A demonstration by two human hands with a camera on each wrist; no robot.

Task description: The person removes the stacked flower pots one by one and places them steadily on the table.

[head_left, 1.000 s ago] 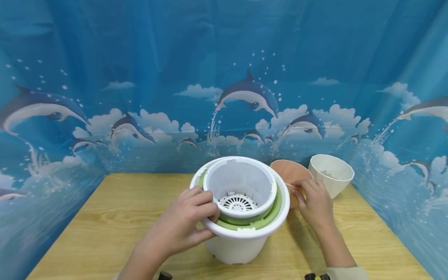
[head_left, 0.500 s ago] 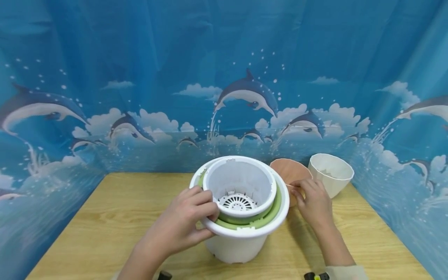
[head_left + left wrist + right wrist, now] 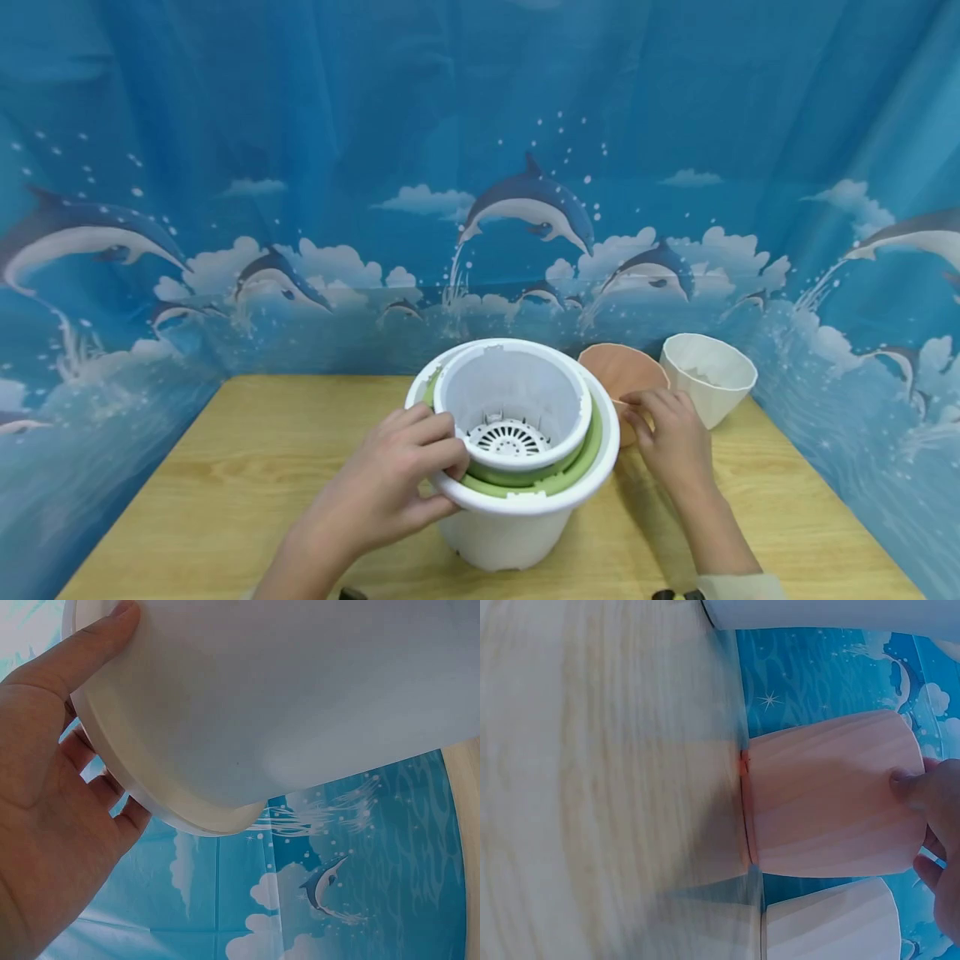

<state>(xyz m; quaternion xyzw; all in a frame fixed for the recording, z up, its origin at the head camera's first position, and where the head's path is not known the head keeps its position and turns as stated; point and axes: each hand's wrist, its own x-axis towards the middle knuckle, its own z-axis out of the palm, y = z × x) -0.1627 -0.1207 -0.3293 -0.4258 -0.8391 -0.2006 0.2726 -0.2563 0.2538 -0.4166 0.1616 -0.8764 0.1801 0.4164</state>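
Note:
A large white flowerpot [image 3: 502, 537] stands at the front middle of the table, with a green pot [image 3: 558, 483] and a smaller white pot [image 3: 517, 383] with a slotted bottom nested inside it. My left hand [image 3: 401, 475] grips the near left of the large pot's rim, thumb outside and below, as the left wrist view also shows. Behind and to the right stands an orange flowerpot [image 3: 832, 795]. My right hand [image 3: 671, 433] pinches its near rim, the thumb [image 3: 907, 784] on the outer wall.
A cream-white ribbed pot [image 3: 708, 375] stands right of the orange one, close to it. The wooden table [image 3: 285, 467] ends at a blue dolphin-print curtain [image 3: 337, 317] at the back and sides.
Both hands keep their holds and the pots stay where they were. Only the head view shifts very slightly.

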